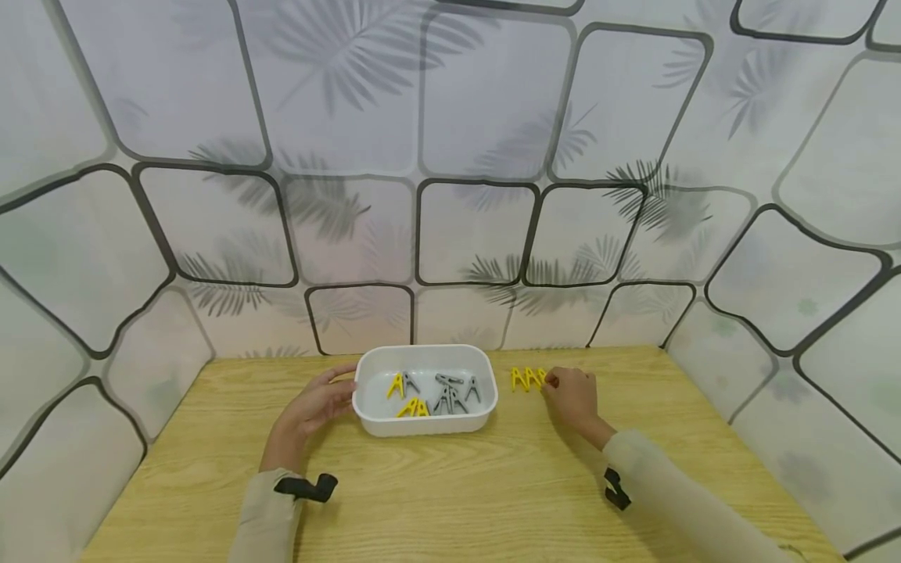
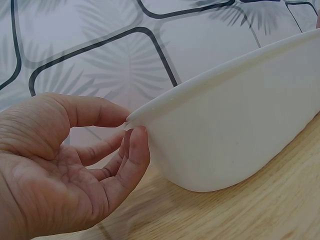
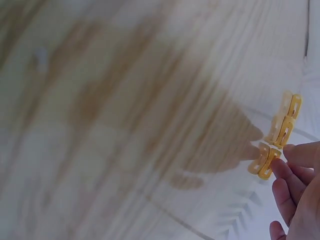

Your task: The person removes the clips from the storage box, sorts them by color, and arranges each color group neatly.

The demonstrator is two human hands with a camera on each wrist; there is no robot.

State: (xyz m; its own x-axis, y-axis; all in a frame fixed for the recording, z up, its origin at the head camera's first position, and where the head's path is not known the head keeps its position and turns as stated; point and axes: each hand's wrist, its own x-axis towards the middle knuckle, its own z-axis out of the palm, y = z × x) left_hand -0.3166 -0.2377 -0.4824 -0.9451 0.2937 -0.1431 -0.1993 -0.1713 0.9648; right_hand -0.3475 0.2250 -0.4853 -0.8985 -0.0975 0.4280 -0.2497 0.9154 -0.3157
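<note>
A white plastic tub (image 1: pixel 425 426) stands on the wooden table. My left hand (image 1: pixel 317 403) holds its left end, with thumb and a fingertip pinching the rim (image 2: pixel 200 82) in the left wrist view. Inside lie yellow clothespins (image 1: pixel 396 385) on the left and several grey clothespins (image 1: pixel 472 389) on the right. Beyond the tub's right end, a short row of yellow clothespins (image 1: pixel 518 379) stands on the table, jaws upward. At the row's right end my right hand (image 1: pixel 573 397) pinches one yellow clothespin (image 3: pixel 270 165) between thumb and finger, close beside its neighbour.
A pale patterned wall covering (image 1: pixel 479 234) rises behind the table and along both sides. The wooden tabletop (image 1: pixel 450 493) stretches in front of the tub and between the forearms. Each wrist carries a black strap (image 1: pixel 306 488).
</note>
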